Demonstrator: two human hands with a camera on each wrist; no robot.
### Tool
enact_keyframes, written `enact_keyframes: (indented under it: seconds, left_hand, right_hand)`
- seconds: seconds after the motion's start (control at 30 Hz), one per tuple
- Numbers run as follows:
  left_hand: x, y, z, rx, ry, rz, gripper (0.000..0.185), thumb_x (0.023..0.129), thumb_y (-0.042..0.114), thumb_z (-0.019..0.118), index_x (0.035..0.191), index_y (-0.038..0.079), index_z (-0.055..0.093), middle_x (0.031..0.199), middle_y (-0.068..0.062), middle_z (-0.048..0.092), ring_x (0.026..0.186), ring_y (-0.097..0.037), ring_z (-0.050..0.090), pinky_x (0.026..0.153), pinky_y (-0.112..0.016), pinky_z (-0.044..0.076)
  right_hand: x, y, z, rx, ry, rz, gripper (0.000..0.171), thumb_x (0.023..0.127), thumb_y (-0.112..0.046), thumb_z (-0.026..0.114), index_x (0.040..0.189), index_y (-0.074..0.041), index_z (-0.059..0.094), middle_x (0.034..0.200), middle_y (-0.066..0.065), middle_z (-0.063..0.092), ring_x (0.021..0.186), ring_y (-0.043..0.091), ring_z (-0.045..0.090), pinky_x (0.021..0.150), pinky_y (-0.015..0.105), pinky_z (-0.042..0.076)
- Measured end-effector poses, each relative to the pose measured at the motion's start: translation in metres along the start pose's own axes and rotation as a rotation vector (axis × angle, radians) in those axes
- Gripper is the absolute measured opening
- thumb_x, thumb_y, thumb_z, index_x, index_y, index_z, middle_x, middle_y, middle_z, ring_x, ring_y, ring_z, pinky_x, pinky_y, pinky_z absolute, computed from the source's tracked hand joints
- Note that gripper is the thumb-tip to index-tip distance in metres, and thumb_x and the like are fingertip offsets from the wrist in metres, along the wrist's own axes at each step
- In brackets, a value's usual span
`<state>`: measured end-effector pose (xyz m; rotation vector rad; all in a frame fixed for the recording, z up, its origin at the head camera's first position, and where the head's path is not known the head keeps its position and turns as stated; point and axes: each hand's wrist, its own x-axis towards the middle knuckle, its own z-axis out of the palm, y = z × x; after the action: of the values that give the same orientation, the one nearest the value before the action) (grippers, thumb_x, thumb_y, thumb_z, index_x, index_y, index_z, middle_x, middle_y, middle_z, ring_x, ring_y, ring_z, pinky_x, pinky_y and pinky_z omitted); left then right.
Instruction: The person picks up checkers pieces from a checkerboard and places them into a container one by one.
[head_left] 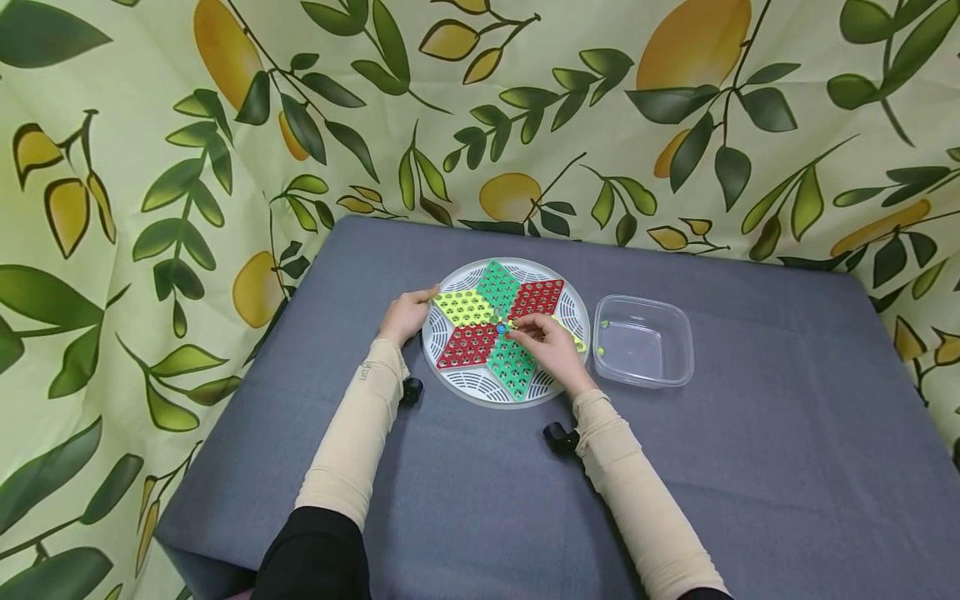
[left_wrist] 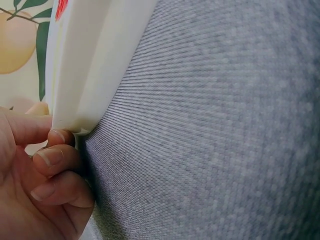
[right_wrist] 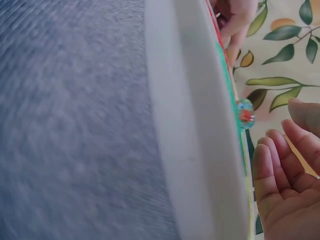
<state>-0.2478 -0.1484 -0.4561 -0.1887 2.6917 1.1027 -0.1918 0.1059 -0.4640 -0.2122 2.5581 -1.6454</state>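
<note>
A round white Chinese checkers board [head_left: 480, 386] with a red, green and yellow star lies on the table. My left hand [head_left: 405, 316] grips its left rim; in the left wrist view the fingers [left_wrist: 57, 156] curl at the edge of the board [left_wrist: 80, 65]. My right hand [head_left: 551, 346] hovers over the middle of the star, fingertips near a small cluster of glass marbles [head_left: 501, 328]. In the right wrist view its fingers [right_wrist: 272, 150] are relaxed and apart, with nothing visible between them, close to the marbles [right_wrist: 245, 115] on the board.
A clear plastic container [head_left: 652, 377] stands right beside the board, with a few small yellow-green marbles [head_left: 602, 325] at its left side. Grey cloth covers the table [head_left: 765, 467]. A curtain [head_left: 420, 117] with a fruit and leaf print hangs behind and at the left.
</note>
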Motion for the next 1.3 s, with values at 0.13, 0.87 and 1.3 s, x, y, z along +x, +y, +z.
enact_keyframes:
  seconds: [0.13, 0.87, 1.3]
  left_hand:
    - [0.0, -0.001, 0.0, -0.022, -0.011, 0.001, 0.04, 0.099, 0.037, 0.036, 0.138, 0.034, 0.044, 0.147, -0.001, 0.041, 0.138, -0.027, 0.034, 0.113, -0.044, 0.026]
    - [0.006, -0.002, -0.002, -0.084, -0.071, -0.038, 0.042, 0.101, 0.025, 0.036, 0.141, 0.035, 0.041, 0.118, -0.017, 0.062, 0.038, -0.012, 0.04, 0.04, -0.026, 0.037]
    - [0.005, -0.002, -0.001, -0.074, -0.084, -0.056, 0.042, 0.101, 0.028, 0.034, 0.142, 0.04, 0.036, 0.109, -0.018, 0.063, 0.039, -0.012, 0.041, 0.04, -0.026, 0.039]
  right_hand:
    - [0.002, 0.004, 0.003, 0.018, -0.016, 0.027, 0.026, 0.088, -0.022, 0.065, 0.109, -0.006, 0.064, 0.101, 0.011, 0.064, 0.09, 0.019, 0.059, 0.082, 0.027, 0.047]
    - [0.004, 0.008, 0.012, -0.178, 0.018, 0.004, 0.027, 0.086, -0.023, 0.068, 0.107, -0.006, 0.069, 0.094, 0.008, 0.061, 0.082, 0.017, 0.057, 0.073, 0.024, 0.047]
    - [0.005, 0.007, 0.014, -0.197, 0.048, 0.004, 0.029, 0.083, -0.027, 0.07, 0.103, -0.006, 0.071, 0.092, 0.008, 0.061, 0.08, 0.017, 0.056, 0.071, 0.025, 0.044]
